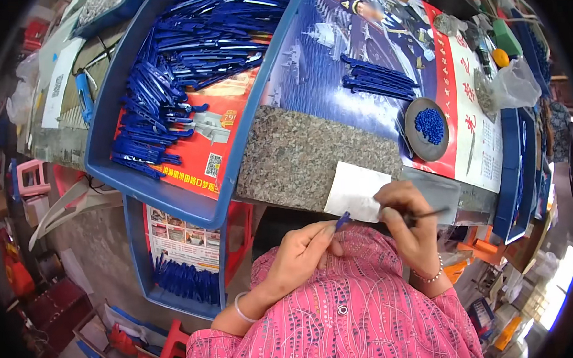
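Left hand (305,250) pinched a small blue piece (342,221) near the white sheet (357,187). Right hand (410,221) gripped a thin dark stick (433,213), blurred. Risk, I judged: the fingertip hold looked slight; a nudge from the stick could dislodge the piece.

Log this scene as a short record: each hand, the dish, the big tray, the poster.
Left hand: pinching a slim blue piece
Right hand: holding a thin dark tool, blurred
Dish: round, holding small blue bits
Large tray: blue, piled with slender blue parts
Poster: bears a blue bundle near the dish
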Demonstrator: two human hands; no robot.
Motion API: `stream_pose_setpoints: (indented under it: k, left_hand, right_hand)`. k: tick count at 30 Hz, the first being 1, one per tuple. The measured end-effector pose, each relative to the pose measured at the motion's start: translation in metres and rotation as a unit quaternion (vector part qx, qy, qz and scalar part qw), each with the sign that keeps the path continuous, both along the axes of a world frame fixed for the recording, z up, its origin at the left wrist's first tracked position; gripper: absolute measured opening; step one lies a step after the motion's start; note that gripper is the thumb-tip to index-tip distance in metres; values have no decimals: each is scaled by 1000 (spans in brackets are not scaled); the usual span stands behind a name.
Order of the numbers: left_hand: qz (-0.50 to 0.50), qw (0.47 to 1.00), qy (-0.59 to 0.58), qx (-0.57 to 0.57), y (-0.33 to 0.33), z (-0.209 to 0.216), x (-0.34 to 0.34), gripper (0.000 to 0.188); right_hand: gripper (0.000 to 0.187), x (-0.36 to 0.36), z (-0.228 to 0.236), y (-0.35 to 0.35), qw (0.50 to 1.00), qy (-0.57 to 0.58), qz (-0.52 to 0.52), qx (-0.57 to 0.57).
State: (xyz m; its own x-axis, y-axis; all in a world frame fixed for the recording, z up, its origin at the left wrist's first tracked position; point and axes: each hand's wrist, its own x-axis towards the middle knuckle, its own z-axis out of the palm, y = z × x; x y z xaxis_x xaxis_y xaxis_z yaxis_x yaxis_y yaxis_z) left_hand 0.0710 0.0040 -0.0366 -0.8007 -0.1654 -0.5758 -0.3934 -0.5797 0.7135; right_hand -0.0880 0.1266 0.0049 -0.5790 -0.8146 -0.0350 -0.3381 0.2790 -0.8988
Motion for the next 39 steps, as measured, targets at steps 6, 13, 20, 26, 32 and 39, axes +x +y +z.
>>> stream_pose_setpoints:
  k: [6, 13, 20, 26, 32, 39]
  left_hand:
    - [-33, 997, 43, -62, -1, 31, -4, 28]
    - [-32, 997, 39, 60, 3, 39, -14, 20]
    - [-23, 992, -14, 121, 7, 41, -30, 16]
    - [5, 943, -10, 333, 4, 27, -36, 23]
    - [22, 904, -17, 426, 4, 26, -38, 23]
    - [24, 902, -7, 431, 5, 23, -33, 24]
  right_hand:
    - [21, 0, 3, -1, 935, -349, 18, 62]
    - [16, -3, -7, 6, 901, -433, -12, 21]
    - [14, -7, -13, 11, 852, -520, -50, -12]
    - [16, -8, -16, 8, 835, -547, -43, -40]
    - [20, -8, -20, 10, 838, -542, -34, -48]
    - [21, -5, -19, 8, 841, -537, -28, -51]
